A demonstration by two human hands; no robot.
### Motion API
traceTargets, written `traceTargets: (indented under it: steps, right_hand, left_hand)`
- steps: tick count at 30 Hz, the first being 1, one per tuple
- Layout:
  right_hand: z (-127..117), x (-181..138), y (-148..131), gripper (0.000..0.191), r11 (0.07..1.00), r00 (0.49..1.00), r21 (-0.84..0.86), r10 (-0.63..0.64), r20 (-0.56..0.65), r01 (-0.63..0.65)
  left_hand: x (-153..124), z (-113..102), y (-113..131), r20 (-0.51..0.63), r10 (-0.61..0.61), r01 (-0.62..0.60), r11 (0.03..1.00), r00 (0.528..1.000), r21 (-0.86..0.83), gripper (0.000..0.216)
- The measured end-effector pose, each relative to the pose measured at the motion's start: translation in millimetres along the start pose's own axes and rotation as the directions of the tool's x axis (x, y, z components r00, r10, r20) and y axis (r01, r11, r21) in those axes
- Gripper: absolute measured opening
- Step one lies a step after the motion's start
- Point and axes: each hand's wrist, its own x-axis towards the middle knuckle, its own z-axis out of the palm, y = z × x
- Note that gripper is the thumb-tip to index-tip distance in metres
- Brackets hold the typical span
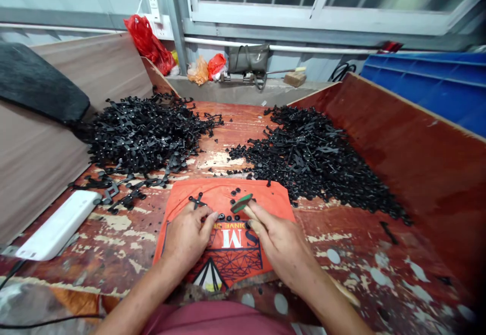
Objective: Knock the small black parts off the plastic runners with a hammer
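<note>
My right hand (283, 244) is closed around the pale wooden handle of a small hammer (242, 204). The hammer's green and dark head is above the orange cloth (228, 189), and the handle's end shows past my wrist. My left hand (190, 231) rests on the same cloth with thumb and forefinger drawn together at a small black linked part (198, 201). Its arms stick out beyond my fingers, while the rest is hidden under the hand. Several small black round caps (229, 218) lie between my hands, one beside my left thumb tip.
Heaps of black parts rise at the left (144, 132) and right (307, 148). A white power bank-like box (58, 225) lies left. Wooden boards (417, 142) wall both sides, with a blue crate (429, 87) behind the right one. Bags and a grey pouch (248, 58) sit at the back.
</note>
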Motion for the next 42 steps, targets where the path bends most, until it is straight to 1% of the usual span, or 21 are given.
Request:
traceTargets:
  steps: [3, 6, 8, 9, 12, 13, 16, 17, 18, 20, 21, 23, 25, 27, 29, 31, 33, 35, 39, 41, 42]
  right_hand:
    - [-2, -1, -8, 0.041, 0.999, 0.999, -0.019, -0.041, -0.018, 0.041]
    - [-2, -2, -17, 0.042, 0.994, 0.987, -0.037, -0.111, -0.12, 0.107]
    - [2, -2, -21, 0.042, 0.987, 0.979, -0.084, -0.148, -0.139, 0.137]
    - [4, -1, -22, 0.042, 0.981, 0.983, -0.137, -0.15, -0.105, 0.135]
    - [11, 2, -20, 0.043, 0.951, 0.993, -0.29, -0.094, 0.065, 0.109]
    - [12, 3, -18, 0.043, 0.951, 0.993, -0.291, -0.091, 0.07, 0.108]
    - [12, 2, -14, 0.042, 0.974, 0.99, -0.191, -0.132, -0.053, 0.12]
    - [13, 1, -15, 0.042, 0.974, 0.988, -0.188, -0.139, -0.067, 0.124]
    - [14, 1, -15, 0.042, 0.97, 0.99, -0.212, -0.133, -0.041, 0.122]
    - [16, 1, -18, 0.043, 0.948, 0.994, -0.3, -0.09, 0.068, 0.107]
    - [17, 2, -19, 0.043, 0.936, 0.992, -0.337, -0.065, 0.11, 0.098]
    - [18, 5, -22, 0.044, 0.929, 0.991, -0.361, -0.031, 0.133, 0.078]
    - [15, 6, -22, 0.045, 0.942, 0.991, -0.328, -0.03, 0.129, 0.071]
    - [11, 5, -20, 0.044, 0.966, 0.993, -0.251, -0.036, 0.114, 0.064]
    - [5, 2, -16, 0.04, 0.991, 0.998, -0.128, -0.03, 0.053, 0.036]
    - [0, -3, -9, 0.038, 1.0, 1.0, -0.001, -0.004, -0.03, 0.004]
    - [-4, -9, -2, 0.037, 0.997, 0.997, 0.069, 0.026, -0.075, -0.021]
    - [-7, -14, 4, 0.037, 0.995, 0.996, 0.088, 0.053, -0.072, -0.046]
    - [-7, -23, 13, 0.037, 0.993, 0.996, 0.089, 0.079, -0.029, -0.076]
    - [-5, -25, 15, 0.037, 0.993, 0.997, 0.085, 0.078, -0.013, -0.077]
    - [-4, -26, 16, 0.037, 0.994, 0.997, 0.082, 0.079, -0.008, -0.078]
  left_hand:
    - [1, 0, -1, 0.01, -0.012, 0.012, 1.0, 1.0, 0.021, 0.033]
    - [1, -1, -1, 0.012, -0.02, 0.02, 1.0, 1.0, 0.0, 0.034]
    - [1, -1, -1, 0.017, -0.016, 0.017, 1.0, 1.0, -0.008, 0.034]
    - [1, -1, -1, 0.021, -0.013, 0.013, 1.0, 1.0, -0.002, 0.034]
    - [1, 0, -2, 0.025, -0.002, 0.001, 0.999, 1.0, 0.044, 0.034]
    - [1, 1, -2, 0.022, 0.0, -0.001, 0.998, 1.0, 0.057, 0.034]
    - [1, 2, -2, 0.011, -0.001, 0.0, 0.998, 1.0, 0.07, 0.035]
    - [1, 2, -2, 0.014, -0.004, 0.003, 0.998, 1.0, 0.07, 0.034]
    - [1, 2, -1, 0.017, -0.005, 0.004, 0.997, 1.0, 0.071, 0.034]
    - [1, 1, -1, 0.03, 0.002, -0.004, 0.998, 1.0, 0.067, 0.034]
    - [1, 0, -2, 0.038, 0.014, -0.016, 0.998, 0.999, 0.054, 0.035]
    - [2, -3, -4, 0.053, 0.061, -0.06, 0.998, 0.997, -0.014, 0.039]
    - [4, -6, -8, 0.054, 0.126, -0.117, 0.982, 0.991, -0.147, 0.039]
    - [5, -11, -11, 0.048, 0.146, -0.124, 0.943, 0.988, -0.308, 0.033]
    - [5, -17, -11, 0.084, 0.116, -0.063, 0.879, 0.99, -0.473, 0.034]
    - [5, -25, -8, 0.166, 0.098, 0.024, 0.793, 0.981, -0.609, 0.046]
    - [4, -32, -3, 0.241, 0.106, 0.094, 0.715, 0.965, -0.693, 0.058]
    - [4, -37, 1, 0.313, 0.104, 0.167, 0.667, 0.944, -0.726, 0.059]
    - [9, -41, 2, 0.369, 0.001, 0.272, 0.674, 0.929, -0.687, 0.044]
    - [12, -41, -1, 0.367, -0.056, 0.294, 0.713, 0.928, -0.636, 0.035]
    - [13, -41, -2, 0.358, -0.059, 0.28, 0.747, 0.932, -0.603, 0.03]
